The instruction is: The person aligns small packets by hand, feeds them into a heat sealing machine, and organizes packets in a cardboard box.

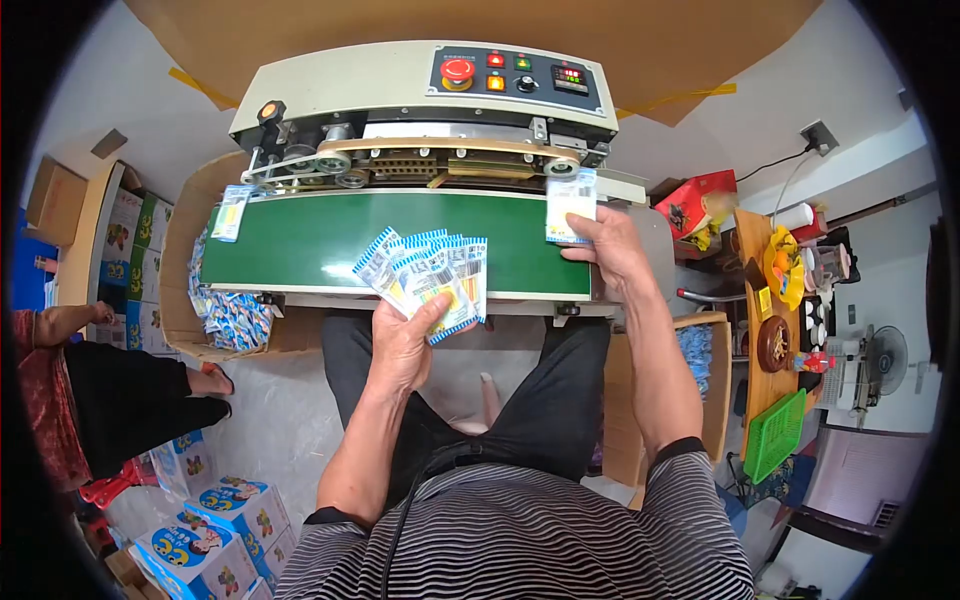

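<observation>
A fan of several small blue-and-white packets [425,270] is gripped in my left hand [405,340], held over the front edge of the green conveyor belt [330,225]. My right hand [612,245] pinches a single packet [571,205] upright, its top edge at the right end of the band sealer [420,120], by the roller. Another packet [231,213] hangs at the sealer's left end, over the belt. The sealer's panel carries a red stop button [457,70], lit switches and a digital display.
A large cardboard box [185,300] with many packets stands at the left; another box [716,390] is at my right. Printed cartons [200,545] sit on the floor, lower left. Another person [110,400] is at the left. A wooden table [757,330] holds a green basket [776,435].
</observation>
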Demonstrator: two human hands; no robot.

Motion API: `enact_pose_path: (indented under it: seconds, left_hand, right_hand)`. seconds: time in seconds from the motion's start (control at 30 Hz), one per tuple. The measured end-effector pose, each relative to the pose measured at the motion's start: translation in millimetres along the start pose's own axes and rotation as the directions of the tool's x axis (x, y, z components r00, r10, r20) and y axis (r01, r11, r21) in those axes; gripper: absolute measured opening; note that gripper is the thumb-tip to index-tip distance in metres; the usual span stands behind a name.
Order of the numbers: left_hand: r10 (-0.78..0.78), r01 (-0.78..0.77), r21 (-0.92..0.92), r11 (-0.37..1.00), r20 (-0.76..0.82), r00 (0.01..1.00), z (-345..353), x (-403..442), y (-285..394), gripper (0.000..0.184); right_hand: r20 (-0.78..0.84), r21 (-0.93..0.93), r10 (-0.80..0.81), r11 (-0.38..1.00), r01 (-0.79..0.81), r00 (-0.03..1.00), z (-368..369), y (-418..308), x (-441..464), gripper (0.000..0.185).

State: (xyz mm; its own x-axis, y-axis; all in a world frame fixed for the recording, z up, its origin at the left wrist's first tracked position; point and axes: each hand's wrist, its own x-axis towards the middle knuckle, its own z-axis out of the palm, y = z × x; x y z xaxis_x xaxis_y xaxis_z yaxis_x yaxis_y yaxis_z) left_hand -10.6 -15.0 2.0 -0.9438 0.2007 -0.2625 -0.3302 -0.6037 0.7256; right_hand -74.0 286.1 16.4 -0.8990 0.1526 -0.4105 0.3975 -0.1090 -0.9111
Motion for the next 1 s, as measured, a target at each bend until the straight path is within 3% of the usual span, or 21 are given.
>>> enact_pose_path:
  seconds: [0.23, 0.3, 0.33, 0.4, 0.53, 0.63, 0.67, 0.73, 0.8, 0.9, 0.93, 1.0]
  left_hand:
    - [0.135, -0.133, 0.035, 0.991, -0.092, 0.986, 2, 2, -4, 0.046]
    - [0.134, -0.132, 0.043, 0.990, -0.062, 0.989, 7, 1, 0, 0.048]
    - [0.128, -0.126, 0.043, 0.991, -0.040, 0.991, 9, -1, 0, 0.048]
    - [0.123, -0.122, 0.050, 0.991, -0.020, 0.992, 13, -3, -4, 0.048]
    - [0.099, -0.101, 0.070, 0.992, 0.029, 0.995, 26, -7, -19, 0.048]
    - [0.113, -0.113, 0.059, 0.992, 0.003, 0.994, 31, -10, -23, 0.046]
    - [0.081, -0.082, -0.022, 0.996, -0.009, 0.997, 31, -11, -22, 0.044]
    - [0.009, -0.014, -0.185, 0.983, -0.026, 1.000, 31, -12, -22, 0.039]
    - [0.054, -0.057, -0.161, 0.985, -0.024, 0.998, 33, -13, -21, 0.038]
    - [0.133, -0.134, -0.112, 0.985, -0.015, 0.991, 31, -15, -22, 0.035]
    - [0.145, -0.145, -0.080, 0.986, 0.001, 0.989, 27, -15, -24, 0.035]
    - [0.169, -0.168, -0.019, 0.986, 0.035, 0.985, 23, -14, -27, 0.036]
  right_hand:
    - [0.109, -0.017, 0.019, 1.000, -0.017, 0.994, 53, -3, -18, 0.033]
    - [-0.025, -0.213, -0.170, 0.964, 0.161, 0.985, 63, -2, -59, 0.035]
    - [-0.019, -0.215, -0.172, 0.963, 0.164, 0.985, 65, 8, -72, 0.035]
    - [0.249, 0.068, -0.077, 0.996, 0.062, 0.965, 65, 31, -95, 0.038]
    - [0.210, 0.125, -0.194, 0.977, 0.170, 0.958, 89, 65, -120, 0.046]
    - [-0.043, 0.071, -0.335, 0.939, 0.337, 0.941, 102, 68, -126, 0.047]
    - [-0.042, 0.072, -0.339, 0.937, 0.342, 0.940, 102, 66, -128, 0.047]
    - [-0.073, -0.018, -0.426, 0.905, 0.425, 0.902, 103, 59, -135, 0.040]
    - [-0.077, -0.061, -0.466, 0.884, 0.463, 0.881, 105, 56, -137, 0.037]
    - [0.008, -0.377, -0.609, 0.733, 0.566, 0.793, 107, 54, -135, 0.036]
    - [0.007, -0.377, -0.609, 0.733, 0.566, 0.793, 107, 58, -132, 0.036]
    - [0.056, -0.021, -0.433, 0.901, 0.434, 0.900, 106, 70, -120, 0.041]
